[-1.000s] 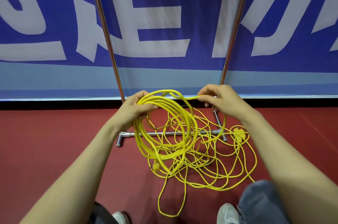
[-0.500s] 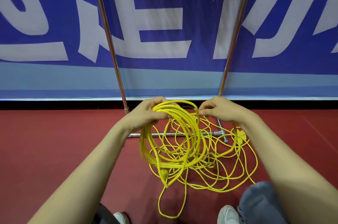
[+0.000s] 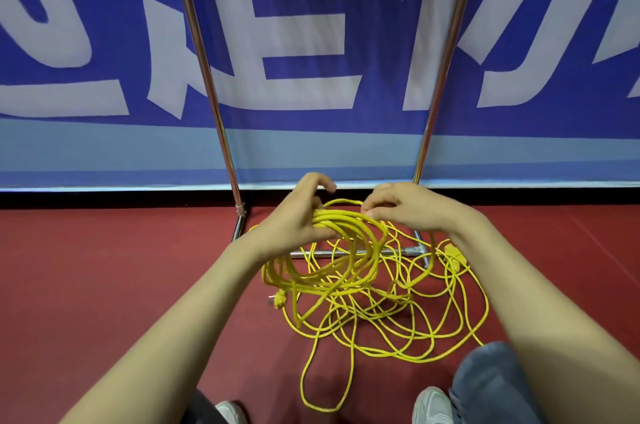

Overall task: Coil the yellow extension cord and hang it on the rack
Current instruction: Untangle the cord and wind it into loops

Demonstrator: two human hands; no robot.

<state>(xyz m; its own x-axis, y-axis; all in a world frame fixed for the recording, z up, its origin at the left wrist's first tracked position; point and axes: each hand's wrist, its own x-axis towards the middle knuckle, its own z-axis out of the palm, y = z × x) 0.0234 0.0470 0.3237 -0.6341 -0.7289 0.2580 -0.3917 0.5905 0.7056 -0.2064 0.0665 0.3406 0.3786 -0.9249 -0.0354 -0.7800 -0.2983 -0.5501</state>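
Two grips on the yellow extension cord: left grip around its loops, right grip pinched on one strand.

floor: dark red | banner: blue, white lettering | skirting strip: black

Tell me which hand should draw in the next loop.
Right. The left hand is occupied gripping the gathered loops of the yellow extension cord, while the right hand pinches the strand leading down to the loose tangle on the floor.
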